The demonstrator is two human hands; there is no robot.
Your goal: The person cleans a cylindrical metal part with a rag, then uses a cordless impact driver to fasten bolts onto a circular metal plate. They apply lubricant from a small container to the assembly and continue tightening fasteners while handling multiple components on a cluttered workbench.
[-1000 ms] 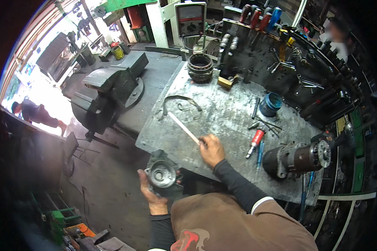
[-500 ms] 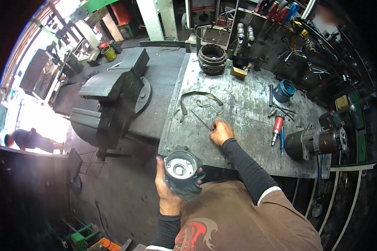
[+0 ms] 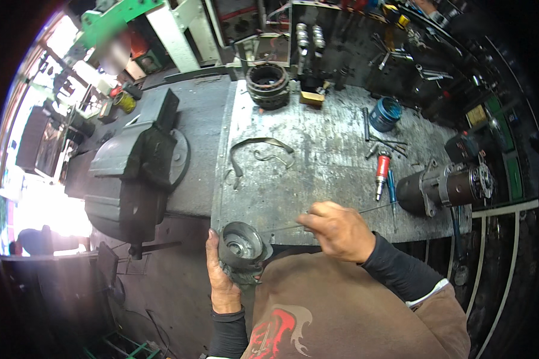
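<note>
My left hand is wrapped round a grey metal end housing, cup-shaped with a bored hub inside, just off the bench's front edge. The housing's open side is tilted up and to the right. My right hand is closed on a thin metal rod over the front of the bench. One end of the rod reaches toward the housing; the other sticks out to the right of my fist. Whether its tip touches the housing I cannot tell. Beyond both hands, a bent dark strap lies on the bench.
On the bench are a round ring-shaped housing, a blue tub, a red-handled tool, a blue screwdriver and a starter motor. A large vise stands on the left. Tools hang along the right wall.
My right hand has lifted the rod off the bench and brought it right and nearer to me. The housing in my left hand has tipped, and the view has shifted.
</note>
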